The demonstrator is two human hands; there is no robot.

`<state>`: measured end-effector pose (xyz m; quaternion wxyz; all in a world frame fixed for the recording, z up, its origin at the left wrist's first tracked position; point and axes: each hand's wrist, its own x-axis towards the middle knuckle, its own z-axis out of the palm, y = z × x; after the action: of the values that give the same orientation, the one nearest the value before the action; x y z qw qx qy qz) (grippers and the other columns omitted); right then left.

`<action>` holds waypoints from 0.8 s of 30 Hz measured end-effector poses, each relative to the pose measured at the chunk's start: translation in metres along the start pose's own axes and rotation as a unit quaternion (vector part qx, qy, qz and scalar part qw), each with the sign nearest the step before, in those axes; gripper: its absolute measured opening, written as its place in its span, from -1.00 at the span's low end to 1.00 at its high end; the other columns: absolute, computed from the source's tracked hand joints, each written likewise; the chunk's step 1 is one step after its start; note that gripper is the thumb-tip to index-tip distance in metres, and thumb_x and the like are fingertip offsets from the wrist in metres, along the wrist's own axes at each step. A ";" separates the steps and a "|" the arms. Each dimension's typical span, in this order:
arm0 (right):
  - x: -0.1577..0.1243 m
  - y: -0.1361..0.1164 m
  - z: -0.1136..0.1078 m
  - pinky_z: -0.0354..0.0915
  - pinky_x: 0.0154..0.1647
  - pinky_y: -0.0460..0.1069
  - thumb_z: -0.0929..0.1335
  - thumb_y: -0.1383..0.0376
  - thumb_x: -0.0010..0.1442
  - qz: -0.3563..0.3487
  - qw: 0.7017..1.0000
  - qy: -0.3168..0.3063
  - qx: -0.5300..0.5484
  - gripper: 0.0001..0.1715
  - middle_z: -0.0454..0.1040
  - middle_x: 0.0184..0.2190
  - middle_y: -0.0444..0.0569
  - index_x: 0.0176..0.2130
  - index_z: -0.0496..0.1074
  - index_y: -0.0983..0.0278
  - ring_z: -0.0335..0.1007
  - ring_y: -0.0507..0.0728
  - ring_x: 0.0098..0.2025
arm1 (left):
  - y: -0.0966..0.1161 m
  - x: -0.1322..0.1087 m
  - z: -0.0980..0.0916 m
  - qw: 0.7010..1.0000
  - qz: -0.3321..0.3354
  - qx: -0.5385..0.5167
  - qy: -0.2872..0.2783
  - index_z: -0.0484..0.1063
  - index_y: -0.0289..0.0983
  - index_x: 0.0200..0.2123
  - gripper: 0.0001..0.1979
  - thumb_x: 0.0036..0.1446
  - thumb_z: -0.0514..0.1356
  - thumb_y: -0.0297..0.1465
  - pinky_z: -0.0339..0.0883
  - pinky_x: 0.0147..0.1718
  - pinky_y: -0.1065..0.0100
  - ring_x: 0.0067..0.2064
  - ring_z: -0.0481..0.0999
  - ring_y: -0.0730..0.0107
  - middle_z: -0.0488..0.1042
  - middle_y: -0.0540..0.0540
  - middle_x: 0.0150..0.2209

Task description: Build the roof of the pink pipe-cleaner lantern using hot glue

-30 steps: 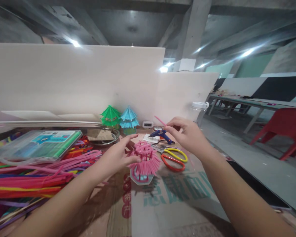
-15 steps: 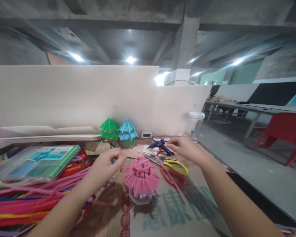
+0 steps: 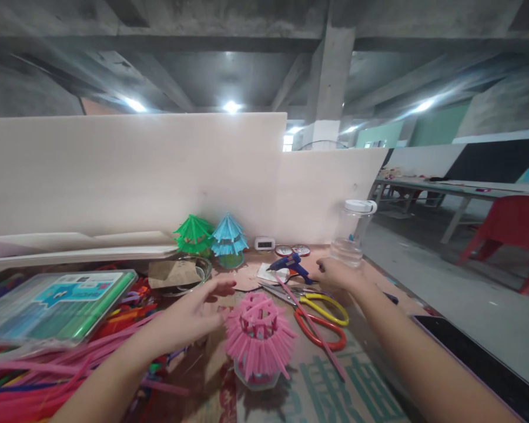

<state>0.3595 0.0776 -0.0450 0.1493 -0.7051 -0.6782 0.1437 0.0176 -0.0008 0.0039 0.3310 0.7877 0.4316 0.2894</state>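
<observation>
A pink pagoda-like model (image 3: 260, 338) made of fuzzy stems, with a pale base, stands upright on the cardboard at front centre. My left hand (image 3: 203, 308) is open beside its left edge, fingers apart and pointing right. Further back on the right, my right hand (image 3: 335, 275) has its fingers curled in; what they hold, if anything, is hidden. Just left of it lies a blue glue gun (image 3: 291, 264), its nozzle over a white pad (image 3: 268, 272). Scissors with yellow and red handles (image 3: 321, 338) lie right of the pink model, a pink stem (image 3: 324, 346) across them.
Green (image 3: 193, 235) and blue (image 3: 229, 238) models stand by the white partition (image 3: 136, 170). A small clock (image 3: 264, 244) and clear bottle (image 3: 349, 235) are at the back. Left are a plastic case (image 3: 62, 305) and colourful stems (image 3: 70, 370); a dark phone or tablet (image 3: 476, 364) lies right.
My right hand has shifted slightly right and its fingers have curled. My left hand has moved slightly down and right and opened beside the pink model. The view has shifted a little.
</observation>
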 end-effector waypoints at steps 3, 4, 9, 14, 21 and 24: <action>0.007 -0.007 0.013 0.40 -0.04 0.18 0.35 0.19 0.30 -0.036 0.998 -0.001 0.044 -0.61 0.42 0.04 0.06 0.07 0.37 0.30 0.43 0.18 -0.02 | 0.003 -0.006 0.001 0.998 -0.042 0.037 -0.035 0.44 -0.16 0.04 -0.51 -0.04 0.25 -0.36 0.40 0.00 0.18 0.09 0.49 0.10 0.50 -0.12 0.10; 0.008 -0.010 0.018 0.40 -0.03 0.18 0.35 0.20 0.29 -0.050 0.997 -0.003 0.061 -0.62 0.44 0.01 0.04 0.05 0.38 0.31 0.43 0.18 -0.03 | 0.005 -0.006 0.004 0.998 -0.044 0.035 -0.037 0.45 -0.16 0.03 -0.52 -0.04 0.25 -0.34 0.40 0.01 0.18 0.09 0.48 0.09 0.51 -0.11 0.09; 0.017 -0.019 0.040 0.39 -0.01 0.18 0.36 0.22 0.28 -0.052 0.992 0.002 0.114 -0.66 0.46 -0.02 0.03 0.01 0.40 0.33 0.43 0.18 -0.03 | 0.006 -0.003 0.021 0.998 -0.044 0.000 -0.053 0.45 -0.20 -0.01 -0.54 -0.04 0.26 -0.29 0.32 0.07 0.18 0.12 0.43 0.09 0.49 -0.13 0.05; 0.025 -0.018 0.049 0.41 -0.05 0.17 0.34 0.19 0.30 -0.017 0.988 0.015 0.152 -0.61 0.42 0.04 0.06 0.07 0.37 0.30 0.43 0.19 -0.03 | 0.002 -0.002 0.034 0.999 -0.022 0.023 -0.015 0.42 -0.21 -0.04 -0.59 -0.02 0.25 -0.32 0.26 0.08 0.17 0.04 0.43 0.12 0.46 -0.13 -0.01; 0.008 -0.021 0.021 0.44 -0.18 0.08 0.34 0.18 0.30 -0.008 0.977 0.032 0.211 -0.68 0.53 -0.19 0.02 -0.07 0.45 0.37 0.49 0.13 -0.20 | 0.000 0.000 0.041 0.998 0.034 0.048 -0.013 0.48 -0.22 -0.19 -0.77 0.08 0.19 -0.29 0.23 0.07 0.13 0.02 0.39 0.11 0.44 -0.13 -0.05; -0.010 -0.028 -0.004 0.41 -0.32 -0.01 0.31 0.21 0.27 -0.043 0.966 0.038 0.254 -0.68 0.55 -0.51 0.03 -0.17 0.52 0.41 0.53 0.15 -0.37 | -0.002 0.002 0.043 0.998 0.045 0.037 -0.009 0.53 -0.19 -0.24 -0.82 0.09 0.20 -0.31 0.23 0.09 0.16 0.05 0.40 0.12 0.45 -0.11 -0.04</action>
<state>0.3350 0.0690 -0.0304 0.3547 -0.6190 -0.6433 0.2778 0.0494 -0.0101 -0.0232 0.2921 0.8204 0.4033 0.2812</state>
